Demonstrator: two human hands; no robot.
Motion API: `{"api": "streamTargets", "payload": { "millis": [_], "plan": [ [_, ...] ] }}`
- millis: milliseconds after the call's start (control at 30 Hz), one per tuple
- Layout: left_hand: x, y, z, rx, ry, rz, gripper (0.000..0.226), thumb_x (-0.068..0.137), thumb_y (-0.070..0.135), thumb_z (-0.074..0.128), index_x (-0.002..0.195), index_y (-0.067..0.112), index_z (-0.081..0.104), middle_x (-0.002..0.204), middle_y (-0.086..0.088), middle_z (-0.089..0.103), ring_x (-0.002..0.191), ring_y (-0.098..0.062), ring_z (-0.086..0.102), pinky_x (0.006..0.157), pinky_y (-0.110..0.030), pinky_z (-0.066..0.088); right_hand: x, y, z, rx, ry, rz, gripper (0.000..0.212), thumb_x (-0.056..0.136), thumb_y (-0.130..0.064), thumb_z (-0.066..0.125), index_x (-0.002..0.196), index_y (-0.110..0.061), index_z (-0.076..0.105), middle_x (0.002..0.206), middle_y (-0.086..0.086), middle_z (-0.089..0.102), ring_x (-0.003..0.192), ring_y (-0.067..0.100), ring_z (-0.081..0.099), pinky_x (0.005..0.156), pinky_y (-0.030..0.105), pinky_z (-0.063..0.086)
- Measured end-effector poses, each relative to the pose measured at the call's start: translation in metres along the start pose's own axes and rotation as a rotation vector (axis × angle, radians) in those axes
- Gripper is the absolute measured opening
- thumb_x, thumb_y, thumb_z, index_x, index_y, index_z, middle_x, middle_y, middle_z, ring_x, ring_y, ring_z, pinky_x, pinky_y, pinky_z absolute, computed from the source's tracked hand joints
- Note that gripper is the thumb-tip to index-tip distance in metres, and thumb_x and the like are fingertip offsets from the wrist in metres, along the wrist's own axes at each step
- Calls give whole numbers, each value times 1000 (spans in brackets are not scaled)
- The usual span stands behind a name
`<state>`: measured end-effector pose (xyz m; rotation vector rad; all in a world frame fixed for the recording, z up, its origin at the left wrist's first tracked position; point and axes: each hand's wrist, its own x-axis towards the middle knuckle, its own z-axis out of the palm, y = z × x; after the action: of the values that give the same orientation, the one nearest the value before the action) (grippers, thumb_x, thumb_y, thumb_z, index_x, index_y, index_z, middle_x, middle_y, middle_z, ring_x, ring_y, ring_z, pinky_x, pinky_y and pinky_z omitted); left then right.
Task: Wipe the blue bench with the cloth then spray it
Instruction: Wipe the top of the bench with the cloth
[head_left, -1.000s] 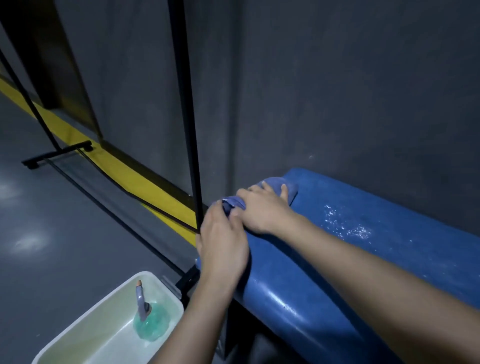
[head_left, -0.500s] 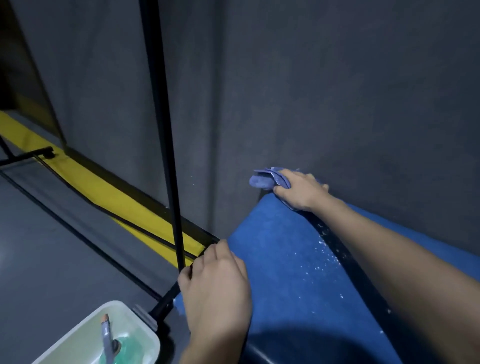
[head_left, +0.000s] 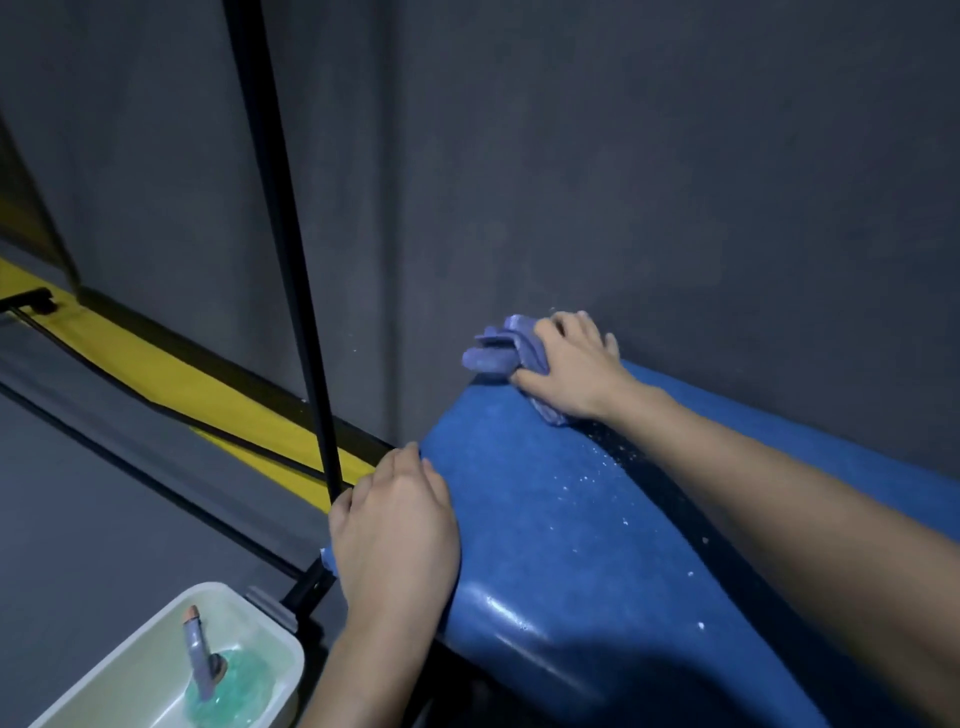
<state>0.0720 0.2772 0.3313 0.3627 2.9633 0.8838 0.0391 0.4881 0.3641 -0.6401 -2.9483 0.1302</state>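
The blue bench runs from the centre to the lower right, along a dark grey wall. White specks and droplets dot its top. My right hand presses a crumpled blue-purple cloth onto the bench's far left corner, against the wall. My left hand lies flat on the bench's near left end, fingers together, holding nothing. A green spray bottle with a grey trigger head lies in a white tub at the lower left.
The white tub stands on the grey floor beside the bench's left end. A black pole on a stand rises just left of my left hand. A yellow strip and black cables run along the foot of the wall.
My right hand has carried the cloth from the bench's near left end to its far corner by the wall. My left hand has stayed on the near end. The view has shifted right.
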Motion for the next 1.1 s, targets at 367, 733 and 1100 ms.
{"api": "streamTargets", "payload": {
  "millis": [367,733,1100],
  "plan": [
    [1,3,6,-26,93,-22,33,97,18,31,113,14,60,111,-9,68,104,-30,58,99,-36,33,-48,-9,6,104,-50,-34,25,86,-35,43,109,-30,52,128,7,51,126,36,41,105,56,27],
    [-8,16,12,-11,123,264,32,99,21,35,121,20,58,149,3,43,144,-17,27,116,-39,-4,-82,33,0,27,31,166,44,90,-26,44,134,-22,39,143,8,40,133,32,37,106,56,30],
    [-16,26,25,-62,26,410,36,102,23,29,127,21,55,150,6,41,145,-12,25,118,-28,9,-102,112,-16,39,87,642,40,91,-38,42,129,-26,44,139,11,45,129,38,38,106,59,26]
  ]
}}
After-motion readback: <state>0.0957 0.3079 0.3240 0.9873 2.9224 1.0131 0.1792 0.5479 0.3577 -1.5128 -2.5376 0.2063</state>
